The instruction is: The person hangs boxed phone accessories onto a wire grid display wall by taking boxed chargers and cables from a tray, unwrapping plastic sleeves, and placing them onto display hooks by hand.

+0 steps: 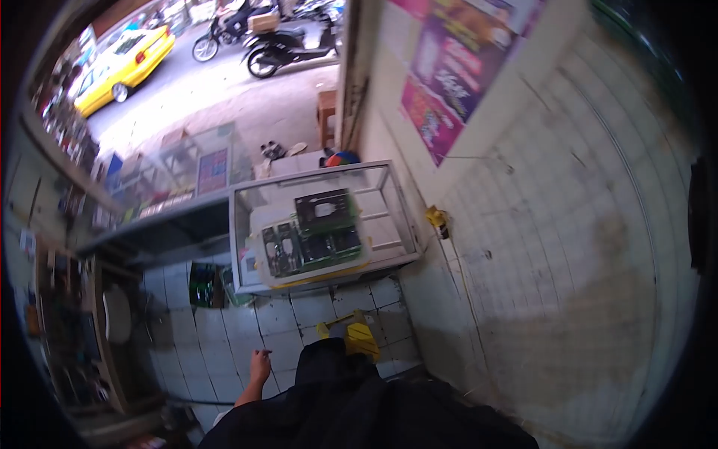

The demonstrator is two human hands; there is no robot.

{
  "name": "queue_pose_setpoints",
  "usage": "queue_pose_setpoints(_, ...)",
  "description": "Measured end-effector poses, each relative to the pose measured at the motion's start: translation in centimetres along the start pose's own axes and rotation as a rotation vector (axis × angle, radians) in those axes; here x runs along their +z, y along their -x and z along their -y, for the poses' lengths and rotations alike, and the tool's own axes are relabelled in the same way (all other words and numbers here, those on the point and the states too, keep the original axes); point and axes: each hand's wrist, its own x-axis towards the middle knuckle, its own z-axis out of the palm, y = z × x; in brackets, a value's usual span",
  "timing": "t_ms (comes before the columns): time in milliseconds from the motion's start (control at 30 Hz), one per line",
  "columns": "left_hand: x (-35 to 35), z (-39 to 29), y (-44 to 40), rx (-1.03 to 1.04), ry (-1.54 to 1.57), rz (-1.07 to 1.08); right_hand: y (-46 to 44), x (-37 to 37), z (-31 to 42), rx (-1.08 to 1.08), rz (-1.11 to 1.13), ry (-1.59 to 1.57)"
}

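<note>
My left hand (259,365) hangs low over the tiled floor, left of my dark clothing (351,396). Its fingers are small in view and look loosely apart, with nothing clearly held. My right hand is out of sight. Ahead of me stands a glass display case (407,217) with a metal frame. On it lies a tray (336,273) bearing several packaged items, among them a dark box (324,209) and clear packs (280,248). Neither hand touches these. A yellow object (362,340) lies on the floor just beyond my clothing.
A second glass counter (179,168) adjoins the case on the left. A dark green box (206,284) sits on the floor tiles (239,322). Shelves (75,322) and a white chair (117,314) line the left. A wall with posters (456,71) rises on the right; a street with vehicles lies beyond.
</note>
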Motion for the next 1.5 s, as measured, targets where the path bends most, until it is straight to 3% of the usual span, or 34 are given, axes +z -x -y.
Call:
queue_pose_setpoints(67, 1.9, -2.3, -0.8, 0.046, 0.097, -0.062, -3.0, -3.0, 3.5, -0.040, -0.108, -0.068)
queue_pose_setpoints(133, 2.2, -7.1, -2.5, 0.196, 0.191, -0.133, -7.8, -5.2, 6.8, -0.278, -0.358, -0.096)
queue_pose_setpoints(200, 0.6, -12.5, -4.4, 0.382, 0.236, -0.130, -8.1, -9.8, 15.8, -0.393, -0.321, -0.033)
queue_pose_setpoints(267, -0.1, -16.1, -8.0, 0.523, 0.208, -0.148, -9.7, -12.7, 23.7, -0.638, -0.279, -0.172)
queue_pose_setpoints(300, 0.0, -17.5, -9.6, 0.569, 0.199, -0.180, -9.8, -14.0, 27.7, -0.763, -0.401, -0.077)
queue_pose_setpoints(400, -1.0, -21.7, -15.1, 0.525, 0.336, -0.338, -10.7, -17.0, 38.1, -0.965, -0.529, -0.083)
queue_pose_setpoints(433, -1.2, -23.0, -17.1, 0.512, 0.391, -0.412, -11.0, -18.0, 41.0, -0.914, -0.482, -0.147)
queue_pose_setpoints(567, -0.2, -25.9, -23.0, 0.266, 0.528, -0.451, -14.7, -18.7, 48.8, -0.965, -0.629, -0.245)
queue_pose_setpoints(633, 0.7, -26.2, -24.7, 0.255, 0.408, -0.437, -15.5, -17.7, 51.1, -0.886, -0.624, -0.278)
queue_pose_setpoints(667, 1.3, -26.5, -25.1, 0.255, 0.309, -0.437, -15.5, -17.2, 51.6, -0.824, -0.637, -0.294)
queue_pose_setpoints(900, 2.0, -29.1, -24.0, 0.142, 0.433, -0.559, -15.6, -16.3, 52.0, -0.735, -0.682, -0.434)
queue_pose_setpoints(933, 2.1, -29.5, -23.7, 0.144, 0.434, -0.554, -15.7, -16.4, 51.9, -0.833, -0.687, -0.321)
queue_pose_setpoints(1000, 2.6, -30.3, -23.3, 0.079, 0.624, -0.473, -15.6, -16.4, 51.7, -0.924, -0.695, -0.209)
queue_pose_setpoints(1100, 3.0, -31.5, -23.6, 0.040, 0.836, -0.492, -14.9, -16.4, 51.8, -0.879, -0.606, -0.519)
queue_pose_setpoints(1167, 2.7, -32.1, -23.8, -0.009, 0.949, -0.468, -14.5, -16.5, 51.5, -0.888, -0.627, -0.543)
queue_pose_setpoints(1233, 2.8, -32.4, -24.1, 0.090, 1.185, -0.541, -13.2, -16.7, 50.9, -0.898, -0.649, -0.565)
queue_pose_setpoints(1333, 1.0, -33.6, -22.4, 0.128, 1.282, -0.485, -9.5, -17.1, 48.9, -0.978, -0.649, -0.603)
queue_pose_setpoints(1467, -3.2, -36.4, -18.3, 0.263, 1.320, -0.374, -1.2, -19.2, 44.5, -1.055, -0.425, -0.884)
queue_pose_setpoints(1500, -4.5, -38.3, -17.3, 0.396, 1.327, -0.444, 1.0, -20.1, 43.2, -1.091, -0.540, -0.846)
